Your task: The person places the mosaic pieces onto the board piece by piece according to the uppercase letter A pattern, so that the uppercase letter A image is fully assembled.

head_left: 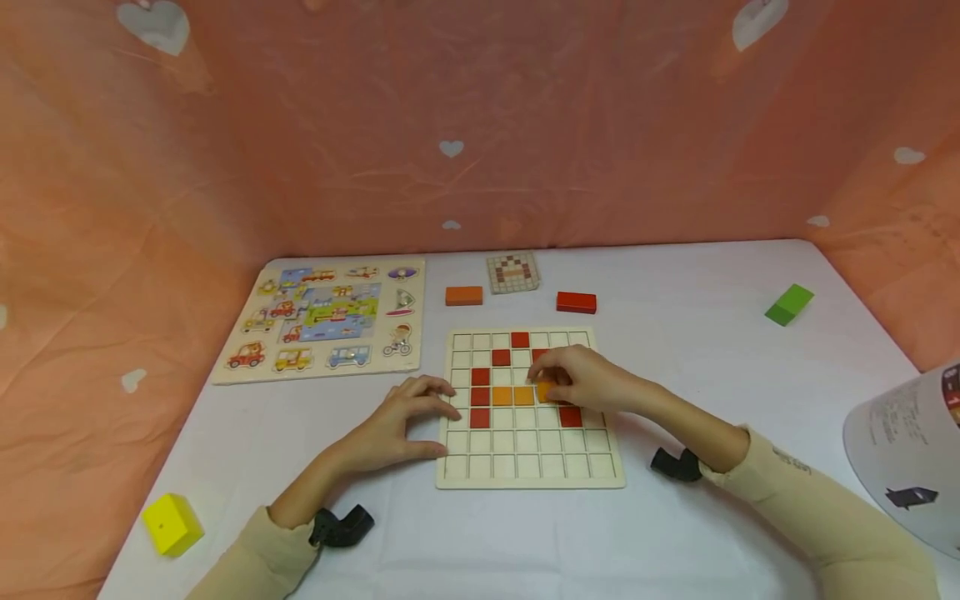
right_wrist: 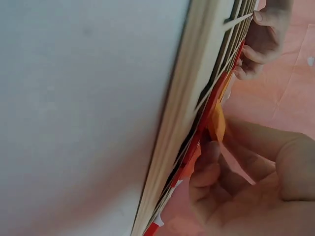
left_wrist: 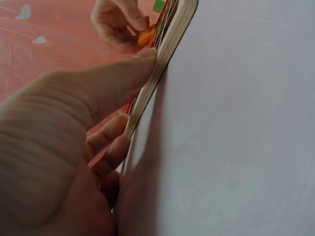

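A pale wooden grid board (head_left: 525, 465) lies on the table with red tiles (head_left: 480, 377) and two orange tiles (head_left: 513, 396) set in its squares. My right hand (head_left: 592, 379) pinches another orange tile (right_wrist: 218, 122) between thumb and fingers, over the row of orange ones. The tile stands tilted at the board's surface in the right wrist view. My left hand (head_left: 393, 421) rests at the board's left edge, fingers spread and fingertips touching its rim. In the left wrist view the thumb (left_wrist: 123, 73) lies along that edge.
Behind the board are a small pattern card (head_left: 513, 273), an orange block (head_left: 463, 296) and a red block (head_left: 576, 302). A picture puzzle (head_left: 330, 321) lies back left, a yellow block (head_left: 172, 525) front left. To the right are a green block (head_left: 789, 305) and a white bucket (head_left: 900, 450).
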The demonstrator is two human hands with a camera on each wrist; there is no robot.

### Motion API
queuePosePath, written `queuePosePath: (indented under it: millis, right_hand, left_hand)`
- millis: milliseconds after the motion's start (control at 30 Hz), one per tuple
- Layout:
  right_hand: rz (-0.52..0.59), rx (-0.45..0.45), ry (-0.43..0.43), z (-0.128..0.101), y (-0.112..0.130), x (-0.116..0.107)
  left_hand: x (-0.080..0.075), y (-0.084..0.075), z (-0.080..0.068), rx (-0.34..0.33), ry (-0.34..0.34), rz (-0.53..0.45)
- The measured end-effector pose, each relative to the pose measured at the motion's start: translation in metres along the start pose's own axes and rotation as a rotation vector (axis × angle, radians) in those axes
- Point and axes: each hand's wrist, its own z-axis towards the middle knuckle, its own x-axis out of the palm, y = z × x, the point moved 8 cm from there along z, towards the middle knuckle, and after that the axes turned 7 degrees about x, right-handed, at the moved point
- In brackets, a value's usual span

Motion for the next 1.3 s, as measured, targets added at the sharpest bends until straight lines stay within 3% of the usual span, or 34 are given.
queuePosePath:
  millis: [133,200,400,600,1000,1300]
  right_hand:
    - [-0.120,-0.009,-0.096,-0.010,0.005,-0.007]
    - [-0.181,-0.014,-0.100,-0.016,0.008,-0.007]
    - [-0.378,-0.031,0.036,-0.043,0.015,0.006]
    - [-0.407,0.001,0.104,-0.059,0.017,0.018]
    - [-0.447,-0.022,0.098,-0.067,0.022,0.039]
    - [-0.457,0.003,0.084,-0.066,0.023,0.034]
  left_hand:
    - [0.000,0.000,0.000,0.002,-0.003,0.006]
    - [0.000,0.000,0.000,0.002,-0.002,0.007]
    - [0.000,0.000,0.001,-0.002,0.002,0.018]
    - [-0.001,-0.001,0.000,-0.007,0.001,0.013]
    - [0.001,-0.002,0.001,0.009,0.002,0.013]
    - [0.000,-0.003,0.001,-0.003,0.005,0.003]
